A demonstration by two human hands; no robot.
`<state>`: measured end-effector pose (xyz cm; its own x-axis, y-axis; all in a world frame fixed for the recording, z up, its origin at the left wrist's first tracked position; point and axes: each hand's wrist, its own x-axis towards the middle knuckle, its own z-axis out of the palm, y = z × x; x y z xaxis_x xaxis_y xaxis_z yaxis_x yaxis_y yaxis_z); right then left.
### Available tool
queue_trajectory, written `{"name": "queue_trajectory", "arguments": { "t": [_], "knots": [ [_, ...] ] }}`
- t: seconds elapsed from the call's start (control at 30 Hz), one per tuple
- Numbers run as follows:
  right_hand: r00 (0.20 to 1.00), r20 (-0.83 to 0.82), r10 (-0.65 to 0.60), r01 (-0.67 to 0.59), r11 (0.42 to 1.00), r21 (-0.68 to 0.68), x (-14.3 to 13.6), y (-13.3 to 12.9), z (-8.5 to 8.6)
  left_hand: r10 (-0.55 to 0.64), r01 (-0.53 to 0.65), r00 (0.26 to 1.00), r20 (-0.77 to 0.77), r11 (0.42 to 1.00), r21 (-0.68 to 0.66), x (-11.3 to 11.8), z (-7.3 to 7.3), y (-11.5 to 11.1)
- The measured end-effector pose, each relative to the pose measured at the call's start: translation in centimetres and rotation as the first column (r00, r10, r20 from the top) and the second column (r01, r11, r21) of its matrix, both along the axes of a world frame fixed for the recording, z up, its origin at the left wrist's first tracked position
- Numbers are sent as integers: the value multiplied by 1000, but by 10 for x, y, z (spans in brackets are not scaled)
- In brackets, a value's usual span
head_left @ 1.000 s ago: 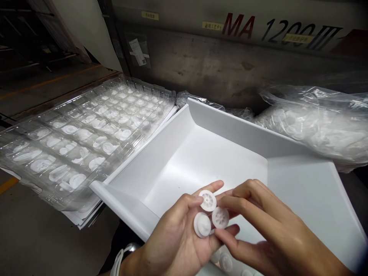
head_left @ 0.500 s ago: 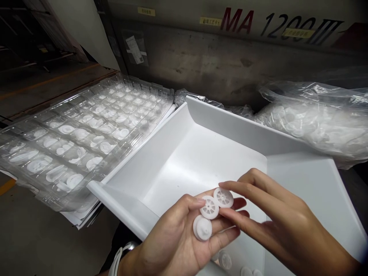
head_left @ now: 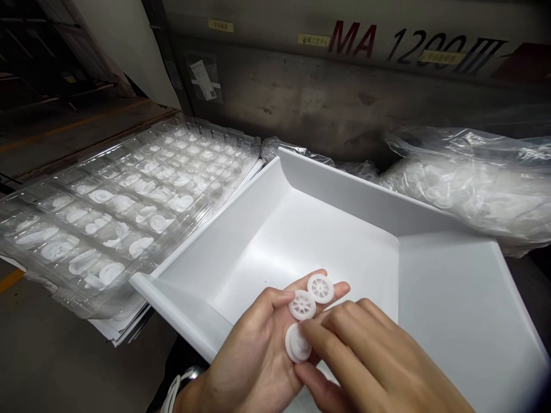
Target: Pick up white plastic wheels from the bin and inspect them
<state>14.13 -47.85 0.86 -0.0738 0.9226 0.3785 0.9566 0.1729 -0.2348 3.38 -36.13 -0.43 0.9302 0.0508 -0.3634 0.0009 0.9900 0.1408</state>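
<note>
Three round white plastic gears lie on my left hand (head_left: pixel 262 350), palm up, above a white scoop-shaped tray. Two of them, the spoked gear at the fingertips (head_left: pixel 321 288) and the spoked gear under the thumb (head_left: pixel 302 305), show their flat faces. Nearest the palm is the third gear (head_left: pixel 297 343), with a raised hub partly covered by fingers. My right hand (head_left: pixel 365 355) has its thumb and index finger at the edges of that third gear, pinching it where it lies.
The white tray (head_left: pixel 340 229) spans the middle and right. At left, a clear compartment tray (head_left: pixel 124 201) holds many white parts on stacked papers. A clear plastic bag (head_left: pixel 477 189) of white parts lies at back right, before a machine (head_left: pixel 293 86).
My right hand has moved down and toward me, from the far spoked gear to the third gear nearest the palm. The gears on my left hand have shifted slightly left.
</note>
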Motion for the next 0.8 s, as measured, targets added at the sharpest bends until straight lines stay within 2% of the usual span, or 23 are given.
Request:
{"name": "queue_trajectory", "arguments": {
  "t": [0.17,0.27,0.43,0.53,0.7,0.8],
  "knots": [
    [999,48,-21,17,997,74,-2,0,-3,79,-77,997,12,993,-92,2,2,1],
    [999,22,-50,48,995,91,0,1,-5,123,-124,992,-12,986,-109,2,0,1],
    [989,-110,-97,96,995,-17,5,1,-7,165,-163,986,1,978,-128,3,-2,1],
    [973,-191,-132,113,988,-104,6,0,-3,173,-171,985,-4,975,-142,4,1,0],
    [852,-490,-181,92,975,-201,15,-2,10,207,-207,978,-17,970,-124,5,5,-1],
    [843,-493,-214,105,965,-240,25,-6,13,186,-187,982,-18,976,-116,5,4,0]
  ]
}}
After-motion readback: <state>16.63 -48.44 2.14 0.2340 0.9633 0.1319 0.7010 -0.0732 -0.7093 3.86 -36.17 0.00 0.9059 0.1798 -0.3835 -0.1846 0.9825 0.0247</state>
